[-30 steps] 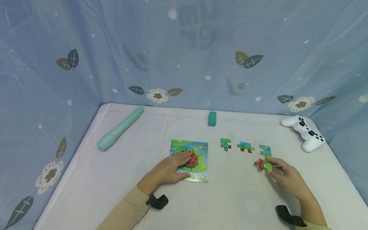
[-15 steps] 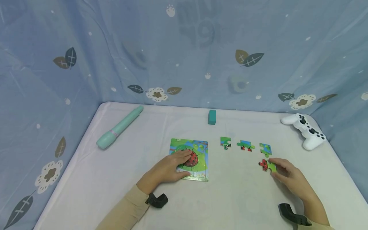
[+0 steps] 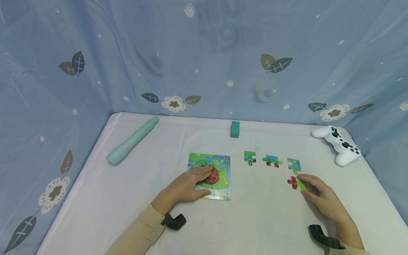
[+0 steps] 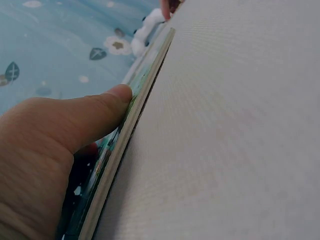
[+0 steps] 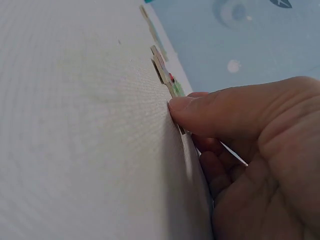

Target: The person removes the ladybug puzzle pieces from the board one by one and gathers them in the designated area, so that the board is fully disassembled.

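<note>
My left hand [image 3: 188,186] rests flat on a square ladybird jigsaw puzzle [image 3: 220,161], fingers stretched over the red ladybird. In the left wrist view the thumb [image 4: 102,112] lies along the puzzle's wooden edge [image 4: 117,155]. On the right, my right hand [image 3: 322,198] pinches the right side of a red and green puzzle piece [image 3: 293,182] between thumb and fingers, low at the white cloth. Just behind it are three more loose pieces in a row: a left one [image 3: 249,156], a middle one [image 3: 272,161] and a right one [image 3: 294,164].
A teal block [image 3: 234,129] stands near the back edge of the white-covered table [image 3: 248,226]. At the back left lies a mint-green microphone-shaped thing [image 3: 134,140]. A white game controller [image 3: 338,143] sits at the back right. Blue patterned cloth [image 3: 210,53] hangs behind.
My right hand has shifted slightly right with the pinched puzzle piece, then stayed nearly still. The left hand has stayed on the jigsaw puzzle.
</note>
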Demonstrator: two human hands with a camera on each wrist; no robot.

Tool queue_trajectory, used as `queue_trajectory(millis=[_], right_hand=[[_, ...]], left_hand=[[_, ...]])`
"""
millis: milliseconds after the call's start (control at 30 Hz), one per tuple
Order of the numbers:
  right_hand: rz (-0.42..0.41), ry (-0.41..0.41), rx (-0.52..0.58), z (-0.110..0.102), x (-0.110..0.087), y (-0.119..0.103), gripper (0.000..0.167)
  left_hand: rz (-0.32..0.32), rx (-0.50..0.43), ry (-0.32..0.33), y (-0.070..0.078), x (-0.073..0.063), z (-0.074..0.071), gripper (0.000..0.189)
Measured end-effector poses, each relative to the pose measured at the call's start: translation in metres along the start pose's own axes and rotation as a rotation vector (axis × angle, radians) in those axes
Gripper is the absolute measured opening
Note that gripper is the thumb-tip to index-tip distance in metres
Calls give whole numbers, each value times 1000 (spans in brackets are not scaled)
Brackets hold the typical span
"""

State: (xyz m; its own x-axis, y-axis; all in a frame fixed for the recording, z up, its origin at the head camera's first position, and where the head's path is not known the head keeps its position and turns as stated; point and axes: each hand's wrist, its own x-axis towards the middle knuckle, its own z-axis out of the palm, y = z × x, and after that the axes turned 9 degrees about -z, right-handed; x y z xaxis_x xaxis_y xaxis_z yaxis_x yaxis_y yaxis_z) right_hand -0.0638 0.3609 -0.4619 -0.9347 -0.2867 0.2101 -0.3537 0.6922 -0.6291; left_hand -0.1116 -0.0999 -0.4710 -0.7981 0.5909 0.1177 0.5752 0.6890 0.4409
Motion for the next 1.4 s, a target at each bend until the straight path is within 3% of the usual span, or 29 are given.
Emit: queue_trajectory(millis=[533, 633, 833, 933, 1033, 1233, 1400], right_hand=[[72, 40, 63, -1, -2, -6, 53], [43, 70, 81, -2, 0, -10, 53], [-98, 97, 166, 2, 10, -25, 52], [-122, 64, 190, 8, 19, -37, 51], [-124, 7, 200, 18, 29, -49, 51], [-254, -107, 248, 51, 53, -72, 52], [-274, -213, 246, 75, 74, -97, 52]], left_hand=[[-2, -13, 5, 1, 0, 0, 68], [0, -25, 8, 1, 0, 0, 68], [41, -19, 49, -1, -1, 1, 67], [55, -7, 81, -3, -2, 0, 67], [26, 3, 90, -6, -4, -3, 69], [-24, 19, 110, -18, -11, -8, 69], [-27, 7, 111, -20, -15, -9, 67]])
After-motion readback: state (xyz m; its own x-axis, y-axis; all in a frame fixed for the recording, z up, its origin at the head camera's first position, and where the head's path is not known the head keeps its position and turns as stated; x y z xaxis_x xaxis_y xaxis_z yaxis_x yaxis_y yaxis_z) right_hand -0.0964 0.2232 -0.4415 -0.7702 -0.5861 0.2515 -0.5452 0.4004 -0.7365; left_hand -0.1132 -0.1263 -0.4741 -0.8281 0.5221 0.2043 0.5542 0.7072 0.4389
